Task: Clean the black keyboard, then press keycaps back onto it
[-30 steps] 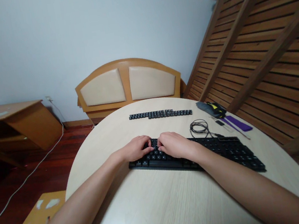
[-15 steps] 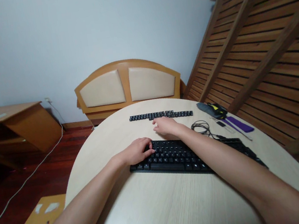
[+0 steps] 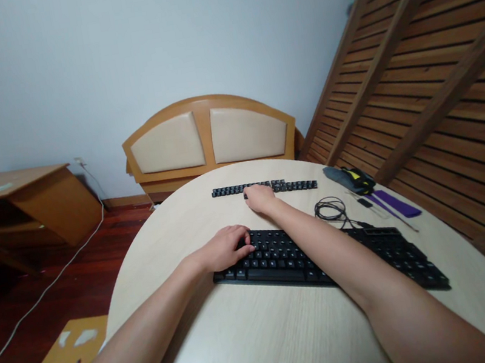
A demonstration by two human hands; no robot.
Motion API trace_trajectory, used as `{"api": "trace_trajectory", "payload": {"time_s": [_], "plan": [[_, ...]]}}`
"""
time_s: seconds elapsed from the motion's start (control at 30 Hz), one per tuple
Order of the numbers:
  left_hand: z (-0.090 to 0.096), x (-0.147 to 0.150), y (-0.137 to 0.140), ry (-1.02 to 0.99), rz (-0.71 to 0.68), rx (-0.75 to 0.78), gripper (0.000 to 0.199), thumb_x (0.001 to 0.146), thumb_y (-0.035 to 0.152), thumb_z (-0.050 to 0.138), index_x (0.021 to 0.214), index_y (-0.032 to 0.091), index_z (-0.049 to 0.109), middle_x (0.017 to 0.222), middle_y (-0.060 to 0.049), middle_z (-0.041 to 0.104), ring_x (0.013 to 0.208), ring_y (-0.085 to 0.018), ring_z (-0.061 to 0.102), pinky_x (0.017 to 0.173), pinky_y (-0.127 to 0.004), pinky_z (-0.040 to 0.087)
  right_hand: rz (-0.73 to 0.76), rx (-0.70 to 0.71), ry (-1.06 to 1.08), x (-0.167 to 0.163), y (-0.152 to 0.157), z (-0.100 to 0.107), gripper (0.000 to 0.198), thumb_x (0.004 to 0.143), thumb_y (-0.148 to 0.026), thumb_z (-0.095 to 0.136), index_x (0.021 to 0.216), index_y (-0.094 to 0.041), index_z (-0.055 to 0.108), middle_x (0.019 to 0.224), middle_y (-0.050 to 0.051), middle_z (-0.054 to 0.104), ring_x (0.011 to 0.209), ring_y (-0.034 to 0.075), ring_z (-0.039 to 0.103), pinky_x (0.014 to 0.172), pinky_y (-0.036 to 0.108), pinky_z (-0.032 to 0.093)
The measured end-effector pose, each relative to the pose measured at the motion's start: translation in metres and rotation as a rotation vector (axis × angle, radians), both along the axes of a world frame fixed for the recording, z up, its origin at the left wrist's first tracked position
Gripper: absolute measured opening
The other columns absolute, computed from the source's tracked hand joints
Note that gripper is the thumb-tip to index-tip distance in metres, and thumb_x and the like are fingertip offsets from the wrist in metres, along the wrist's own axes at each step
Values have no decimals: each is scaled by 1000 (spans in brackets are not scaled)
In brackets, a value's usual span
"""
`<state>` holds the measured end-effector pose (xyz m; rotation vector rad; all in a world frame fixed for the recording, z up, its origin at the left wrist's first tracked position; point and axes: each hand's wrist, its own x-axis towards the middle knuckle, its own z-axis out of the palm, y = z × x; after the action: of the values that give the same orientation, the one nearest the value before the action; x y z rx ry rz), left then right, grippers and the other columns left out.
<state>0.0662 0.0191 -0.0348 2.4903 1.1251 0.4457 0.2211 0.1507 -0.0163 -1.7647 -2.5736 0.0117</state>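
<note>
A black keyboard point(image 3: 280, 274) lies slightly askew on the round pale table. My left hand point(image 3: 229, 247) rests over its left end, with the thumb on the keys and the curved fingers apart from it. Beyond the keyboard, several black keycaps point(image 3: 301, 185) are lined up in two rows. My right hand point(image 3: 260, 197) is closed at the middle of these rows, fingers bent down onto them. Its fingertips are hidden, so what they pinch cannot be seen. My right forearm crosses above the keyboard and covers part of its keys.
A coiled black cable point(image 3: 330, 209) lies behind the keyboard. Toward the right edge are a grey and yellow bundle point(image 3: 352, 179), a purple strip point(image 3: 397, 203) and a thin metal rod point(image 3: 398, 217). Wooden slats point(image 3: 450, 99) lean at the right; a padded headboard point(image 3: 205, 120) stands behind the table point(image 3: 162, 231).
My right hand has moved forward from between the keyboard and the keycaps onto the keycap rows, and its fingers have closed. My left hand has stayed on the keyboard. The view has shifted slightly.
</note>
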Motion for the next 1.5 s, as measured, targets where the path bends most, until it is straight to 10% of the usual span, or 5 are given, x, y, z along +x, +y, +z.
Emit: {"api": "trace_trajectory", "payload": {"time_s": [0.63, 1.5], "plan": [[10, 3, -6, 43, 21, -15, 20, 94, 38, 49, 100, 20, 55, 99, -8, 64, 94, -24, 58, 87, -36, 45, 326, -357, 324, 89, -97, 33, 22, 88, -30, 63, 100, -17, 77, 88, 3, 78, 76, 16, 68, 66, 23, 47], [9, 4, -5, 35, -3, 3, 18, 97, 36, 47, 93, 20, 55, 102, -8, 65, 96, -23, 60, 89, -36, 46, 334, -465, 257, 84, -108, 37, 24, 84, -28, 67, 101, -16, 78, 90, 5, 78, 77, 18, 67, 67, 24, 45]]}}
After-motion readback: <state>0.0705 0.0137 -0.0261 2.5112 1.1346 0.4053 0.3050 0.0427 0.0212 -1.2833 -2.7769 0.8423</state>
